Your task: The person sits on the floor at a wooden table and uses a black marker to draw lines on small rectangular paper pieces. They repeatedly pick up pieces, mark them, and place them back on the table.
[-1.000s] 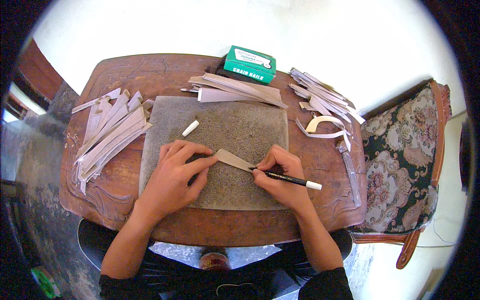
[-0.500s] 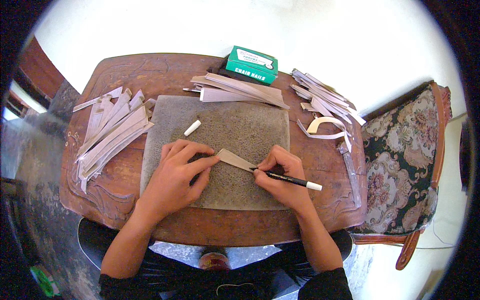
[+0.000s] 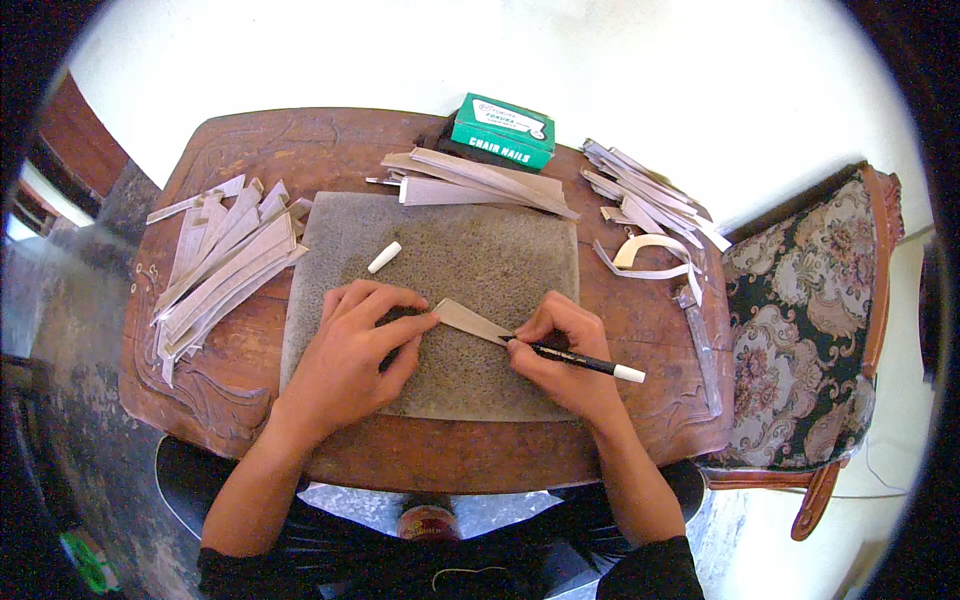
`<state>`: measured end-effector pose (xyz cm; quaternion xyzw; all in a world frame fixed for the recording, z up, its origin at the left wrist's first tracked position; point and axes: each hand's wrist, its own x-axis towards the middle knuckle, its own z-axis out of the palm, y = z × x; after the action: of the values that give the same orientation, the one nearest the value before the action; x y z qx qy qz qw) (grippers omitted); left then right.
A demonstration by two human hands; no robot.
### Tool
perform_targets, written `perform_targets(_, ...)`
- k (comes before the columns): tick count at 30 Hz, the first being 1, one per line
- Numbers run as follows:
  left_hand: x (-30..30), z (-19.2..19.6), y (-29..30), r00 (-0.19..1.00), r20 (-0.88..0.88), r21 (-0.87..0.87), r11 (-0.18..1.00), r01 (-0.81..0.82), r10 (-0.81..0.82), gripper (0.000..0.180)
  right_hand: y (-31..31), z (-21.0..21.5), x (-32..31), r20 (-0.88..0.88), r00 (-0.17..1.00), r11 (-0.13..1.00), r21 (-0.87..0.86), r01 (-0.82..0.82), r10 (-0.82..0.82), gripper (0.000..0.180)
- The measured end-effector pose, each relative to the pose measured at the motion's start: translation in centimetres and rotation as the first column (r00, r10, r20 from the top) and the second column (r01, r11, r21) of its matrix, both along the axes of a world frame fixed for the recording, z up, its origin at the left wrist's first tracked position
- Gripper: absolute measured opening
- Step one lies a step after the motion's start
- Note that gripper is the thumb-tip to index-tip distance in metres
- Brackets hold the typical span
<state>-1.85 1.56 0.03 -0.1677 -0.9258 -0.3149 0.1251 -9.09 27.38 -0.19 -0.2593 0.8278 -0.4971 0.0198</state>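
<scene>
A short, grey-beige tapered strip (image 3: 468,320) lies slantwise above the speckled grey mat (image 3: 500,385). My left hand (image 3: 362,335) has its fingertips on the strip's upper-left end, fingers bent and steadying it. From the other side my right hand (image 3: 562,350) grips a black marker (image 3: 575,357) with a white rear end. The marker's tip touches the strip near its lower-right end. Behind my left hand, a white marker cap (image 3: 384,256) rests alone on the mat.
Piles of similar strips lie on the carved wooden table (image 3: 460,455): a left pile (image 3: 225,265), a back pile (image 3: 480,182) and a right pile (image 3: 655,195). A green box (image 3: 503,130) stands behind. Curved pale pieces (image 3: 650,255) and a flat tool (image 3: 703,350) lie right, near a floral chair (image 3: 800,320).
</scene>
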Motion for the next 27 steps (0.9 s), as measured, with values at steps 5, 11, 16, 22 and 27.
perform_targets(5, -0.1, 0.0, 0.0, 1.0, 0.0, -0.01, 1.0, 0.007, -0.007, 0.032, 0.8, -0.3, 0.5, 0.245, 0.967, 0.958, -0.258, 0.129, -0.065, 0.017)
perform_targets(11, 0.1, 0.0, 0.1, 0.999, -0.039, -0.02, 1.0, 0.006, -0.007, 0.032, 1.6, 2.1, 0.6, 0.297, 0.941, 0.918, -0.306, 0.254, -0.162, 0.013)
perform_targets(16, 0.2, 0.1, 0.1, 0.999, -0.041, -0.023, 1.0, 0.002, -0.003, 0.031, 3.6, 3.3, 1.0, 0.092, 0.979, 0.981, -0.058, 0.187, -0.181, 0.015)
perform_targets(22, 0.1, 0.1, 0.1, 0.999, -0.037, -0.049, 0.999, 0.006, -0.008, 0.032, 2.9, 2.7, 2.1, -0.211, 0.973, 0.935, 0.355, -0.015, 0.096, 0.026)
perform_targets(27, 0.2, 0.1, 0.1, 0.998, -0.063, -0.062, 0.998, 0.002, -0.006, 0.037, 2.6, 3.2, 2.6, -0.186, 0.975, 0.926, 0.375, -0.043, 0.12, 0.027)
